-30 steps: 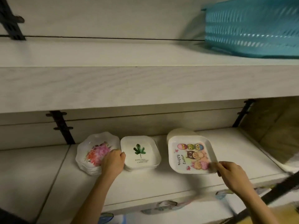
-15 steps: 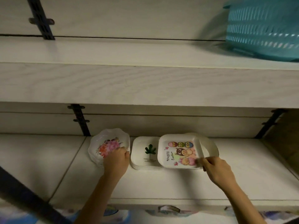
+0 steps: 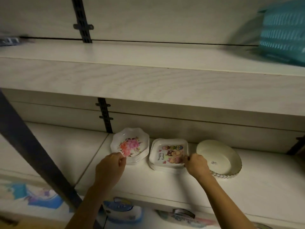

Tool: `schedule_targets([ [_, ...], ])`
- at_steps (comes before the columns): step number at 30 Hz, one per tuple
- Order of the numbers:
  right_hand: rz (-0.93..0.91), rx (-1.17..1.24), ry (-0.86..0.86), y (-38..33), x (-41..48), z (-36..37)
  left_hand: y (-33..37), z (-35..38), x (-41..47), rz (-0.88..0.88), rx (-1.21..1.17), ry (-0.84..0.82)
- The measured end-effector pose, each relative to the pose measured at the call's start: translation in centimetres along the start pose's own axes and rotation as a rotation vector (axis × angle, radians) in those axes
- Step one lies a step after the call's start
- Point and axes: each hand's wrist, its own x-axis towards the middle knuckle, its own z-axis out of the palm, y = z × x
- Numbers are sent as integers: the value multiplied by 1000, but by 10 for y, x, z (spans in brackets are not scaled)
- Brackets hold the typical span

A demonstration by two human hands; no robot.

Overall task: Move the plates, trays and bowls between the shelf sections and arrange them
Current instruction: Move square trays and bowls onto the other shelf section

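On the pale wooden lower shelf (image 3: 165, 184) we see three stacks in a row. At the left sits a stack of white scalloped plates with a pink flower print (image 3: 130, 145); our left hand (image 3: 110, 167) pinches the near rim of the top plate between thumb and fingers. In the middle, a white square plate with a cartoon Easter print (image 3: 170, 153) lies on top of a stack of white square plates (image 3: 165, 168), and our right hand (image 3: 197, 164) grips its near right corner. Just right of that hand stands a stack of cream round fluted dishes (image 3: 219, 157). A blurred teal perforated plastic basket (image 3: 283, 30) rests on the upper shelf (image 3: 132, 73).
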Motion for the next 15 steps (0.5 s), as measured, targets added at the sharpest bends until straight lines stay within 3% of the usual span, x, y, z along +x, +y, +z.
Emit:
schedule_targets([
  [8, -44, -214, -17, -2, -18, -6, -24, -23, -7, -20, -37, 6],
  [15, -319, -338, -28, -53, -51, -6, -58, -54, -16, -28, -128, -151],
])
